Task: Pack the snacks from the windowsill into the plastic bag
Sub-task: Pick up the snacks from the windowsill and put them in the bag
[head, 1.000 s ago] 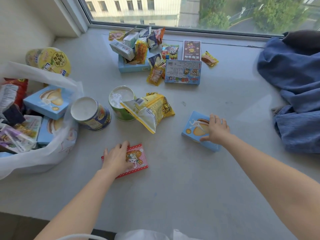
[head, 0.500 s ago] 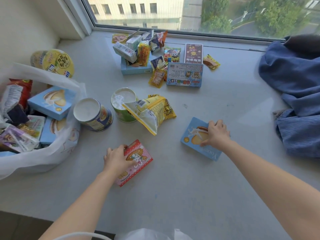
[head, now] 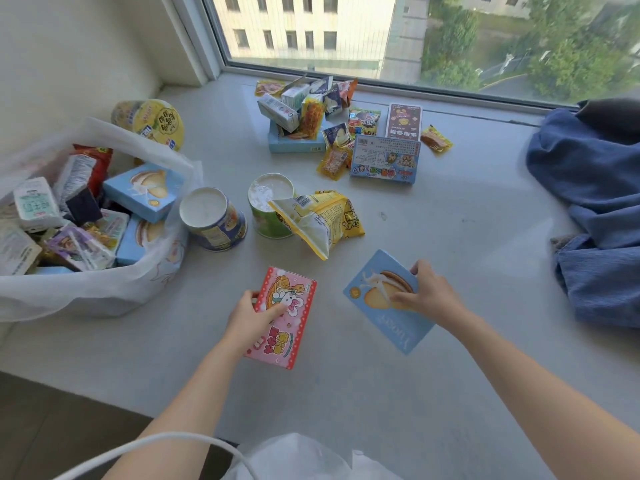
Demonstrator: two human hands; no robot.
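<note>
L hand (head: 250, 320) grips pink snack box (head: 287, 337), R hand (head: 431, 296) blue biscuit box (head: 391, 327). Risk: edge grips slip; plastic bag (head: 104, 296) nr full, overspill.

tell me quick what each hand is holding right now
Left hand: closed, grip around the pink box.
Right hand: closed, grip on the blue box, thumb across its front.

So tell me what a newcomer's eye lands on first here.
Two boxes in the near foreground draw the eye first: the left hand grips a pink box and the right hand grips a blue box. At far left the white plastic bag bulges with snacks, and a heap of packets lies below the window.
</note>
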